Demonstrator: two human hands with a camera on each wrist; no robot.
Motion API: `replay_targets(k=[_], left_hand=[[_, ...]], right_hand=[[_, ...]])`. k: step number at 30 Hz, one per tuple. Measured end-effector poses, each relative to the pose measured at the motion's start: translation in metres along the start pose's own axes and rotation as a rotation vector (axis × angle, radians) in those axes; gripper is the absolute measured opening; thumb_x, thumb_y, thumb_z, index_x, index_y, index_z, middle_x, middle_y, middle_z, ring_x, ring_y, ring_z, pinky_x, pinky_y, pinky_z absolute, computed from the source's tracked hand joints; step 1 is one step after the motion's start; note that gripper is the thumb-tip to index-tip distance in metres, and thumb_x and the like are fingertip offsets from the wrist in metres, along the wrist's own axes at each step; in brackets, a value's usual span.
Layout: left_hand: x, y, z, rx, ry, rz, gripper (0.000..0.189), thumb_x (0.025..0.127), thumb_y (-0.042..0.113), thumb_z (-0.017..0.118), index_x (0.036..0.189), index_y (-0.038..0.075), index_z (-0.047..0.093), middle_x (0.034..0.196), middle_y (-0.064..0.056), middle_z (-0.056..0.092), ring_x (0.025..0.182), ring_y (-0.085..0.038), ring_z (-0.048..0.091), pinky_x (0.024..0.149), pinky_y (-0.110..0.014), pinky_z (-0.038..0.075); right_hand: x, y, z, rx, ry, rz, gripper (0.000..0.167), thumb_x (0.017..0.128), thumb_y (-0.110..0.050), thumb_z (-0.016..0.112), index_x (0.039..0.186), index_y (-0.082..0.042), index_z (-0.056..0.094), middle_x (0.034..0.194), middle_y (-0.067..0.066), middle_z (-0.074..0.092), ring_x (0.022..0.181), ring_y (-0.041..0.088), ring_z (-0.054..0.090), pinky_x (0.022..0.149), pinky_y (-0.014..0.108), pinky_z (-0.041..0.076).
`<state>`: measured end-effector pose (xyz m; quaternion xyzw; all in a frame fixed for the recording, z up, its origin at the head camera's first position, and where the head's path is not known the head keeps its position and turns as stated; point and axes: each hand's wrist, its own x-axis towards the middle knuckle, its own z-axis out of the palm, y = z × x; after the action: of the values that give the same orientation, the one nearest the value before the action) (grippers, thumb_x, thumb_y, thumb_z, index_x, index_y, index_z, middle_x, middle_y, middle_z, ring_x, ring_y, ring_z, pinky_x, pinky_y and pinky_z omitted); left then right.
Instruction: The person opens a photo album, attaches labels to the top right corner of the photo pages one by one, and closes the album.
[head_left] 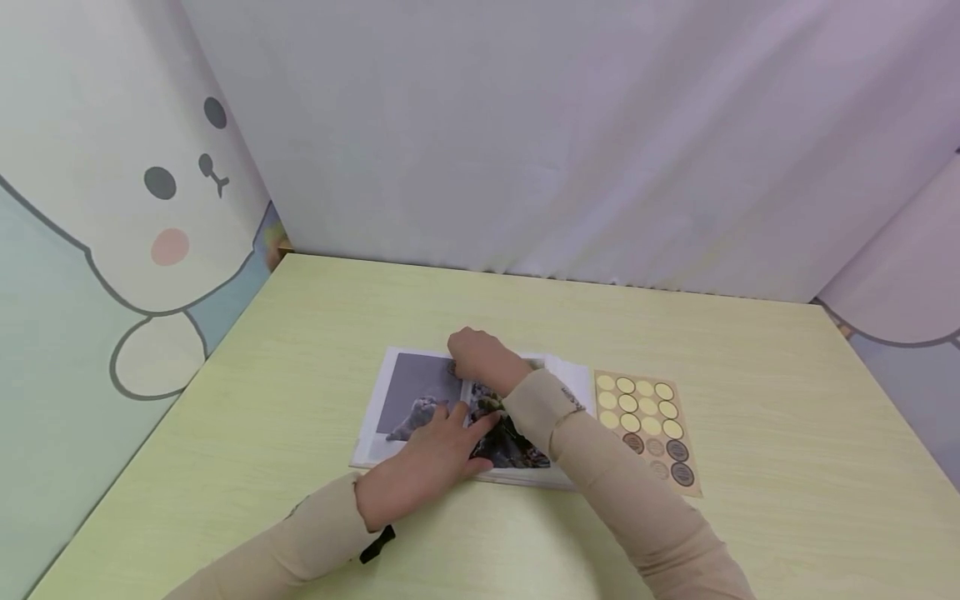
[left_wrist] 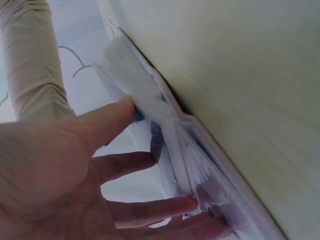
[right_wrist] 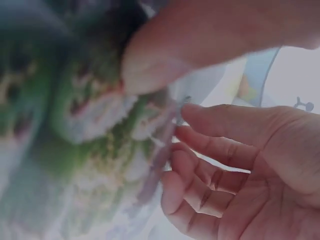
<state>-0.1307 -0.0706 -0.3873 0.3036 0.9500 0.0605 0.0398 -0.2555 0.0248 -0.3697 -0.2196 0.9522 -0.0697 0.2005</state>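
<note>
An open photo album lies on the table, its clear-sleeved pages seen edge-on in the left wrist view. The left page carries a grey cat picture; a dark picture with green fills the right one. My left hand rests on the album near its fold with fingers spread. In the left wrist view its thumb meets the page edges. My right hand crosses above the left, at the album's far edge. Its thumb and curled fingers grip the edge of a picture page, blurred up close.
To the album's right lies a tan sheet of round stickers, yellow above and brown below, partly covered by the right sleeve. A small black strap hangs by the left cuff. Curtains rise behind the pale table.
</note>
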Motion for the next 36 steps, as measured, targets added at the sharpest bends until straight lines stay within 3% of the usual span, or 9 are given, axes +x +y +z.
replay_targets(k=[5, 7, 10, 13, 15, 21, 27, 31, 36], left_hand=[[0.000, 0.001, -0.001, 0.007, 0.002, -0.006, 0.051, 0.088, 0.038, 0.060, 0.133, 0.017, 0.049, 0.110, -0.020, 0.051, 0.094, -0.037, 0.054, 0.049, -0.030, 0.048], [0.000, 0.002, -0.001, 0.027, 0.002, -0.007, 0.052, 0.088, 0.040, 0.059, 0.134, 0.018, 0.049, 0.109, -0.019, 0.051, 0.090, -0.034, 0.053, 0.046, -0.027, 0.045], [0.000, 0.002, -0.001, 0.068, -0.003, -0.004, 0.052, 0.088, 0.042, 0.058, 0.134, 0.020, 0.048, 0.108, -0.017, 0.052, 0.087, -0.031, 0.052, 0.044, -0.024, 0.041], [0.001, 0.003, 0.000, 0.078, -0.015, -0.010, 0.053, 0.088, 0.044, 0.056, 0.135, 0.021, 0.048, 0.111, -0.017, 0.052, 0.091, -0.032, 0.054, 0.045, -0.024, 0.043], [0.001, 0.004, -0.001, 0.062, -0.032, -0.024, 0.054, 0.089, 0.044, 0.056, 0.136, 0.021, 0.047, 0.113, -0.017, 0.052, 0.096, -0.034, 0.054, 0.046, -0.025, 0.045], [0.001, 0.003, -0.001, 0.053, -0.053, -0.044, 0.054, 0.089, 0.045, 0.054, 0.138, 0.022, 0.045, 0.115, -0.017, 0.050, 0.103, -0.036, 0.053, 0.046, -0.025, 0.045], [0.001, 0.005, -0.001, 0.103, -0.013, -0.025, 0.054, 0.089, 0.045, 0.054, 0.137, 0.022, 0.046, 0.109, -0.017, 0.050, 0.092, -0.031, 0.053, 0.040, -0.020, 0.035], [0.000, 0.007, -0.001, 0.158, 0.016, -0.016, 0.053, 0.088, 0.047, 0.054, 0.135, 0.022, 0.048, 0.106, -0.016, 0.050, 0.085, -0.027, 0.050, 0.039, -0.018, 0.031], [0.001, 0.008, -0.001, 0.211, 0.043, 0.002, 0.053, 0.087, 0.048, 0.055, 0.134, 0.023, 0.050, 0.102, -0.015, 0.050, 0.077, -0.023, 0.045, 0.040, -0.018, 0.030]], right_hand=[[-0.006, 0.003, -0.003, 0.003, -0.060, -0.043, 0.025, 0.094, -0.006, 0.049, 0.069, -0.012, 0.048, 0.059, 0.002, 0.037, 0.050, 0.013, 0.034, 0.050, 0.025, 0.032], [-0.008, 0.008, -0.004, 0.027, -0.072, -0.070, 0.021, 0.094, -0.007, 0.049, 0.074, -0.009, 0.057, 0.065, 0.001, 0.046, 0.055, 0.012, 0.041, 0.053, 0.025, 0.035], [-0.013, 0.020, -0.007, 0.074, -0.067, -0.108, 0.019, 0.095, -0.010, 0.050, 0.102, -0.003, 0.066, 0.094, 0.006, 0.063, 0.076, 0.015, 0.057, 0.066, 0.028, 0.046], [-0.026, 0.034, -0.014, 0.115, -0.034, -0.128, 0.035, 0.095, -0.013, 0.050, 0.128, -0.003, 0.054, 0.125, 0.012, 0.057, 0.107, 0.023, 0.058, 0.086, 0.036, 0.049], [-0.036, 0.044, -0.019, 0.140, -0.002, -0.128, 0.037, 0.095, -0.013, 0.050, 0.130, -0.002, 0.052, 0.125, 0.015, 0.056, 0.111, 0.027, 0.055, 0.091, 0.040, 0.048], [-0.073, 0.073, -0.036, 0.189, 0.139, -0.149, 0.035, 0.094, -0.013, 0.053, 0.126, 0.000, 0.055, 0.117, 0.018, 0.057, 0.103, 0.029, 0.057, 0.083, 0.039, 0.050], [-0.112, 0.104, -0.039, 0.208, 0.256, -0.131, 0.031, 0.092, -0.010, 0.056, 0.122, 0.001, 0.057, 0.113, 0.016, 0.057, 0.098, 0.027, 0.057, 0.078, 0.038, 0.051], [-0.134, 0.120, -0.034, 0.234, 0.285, -0.087, 0.029, 0.091, -0.009, 0.057, 0.118, 0.000, 0.059, 0.108, 0.014, 0.059, 0.093, 0.025, 0.057, 0.074, 0.036, 0.050], [-0.153, 0.133, -0.020, 0.237, 0.265, -0.059, 0.025, 0.088, -0.006, 0.060, 0.111, 0.002, 0.061, 0.095, 0.009, 0.059, 0.084, 0.019, 0.055, 0.066, 0.029, 0.048]])
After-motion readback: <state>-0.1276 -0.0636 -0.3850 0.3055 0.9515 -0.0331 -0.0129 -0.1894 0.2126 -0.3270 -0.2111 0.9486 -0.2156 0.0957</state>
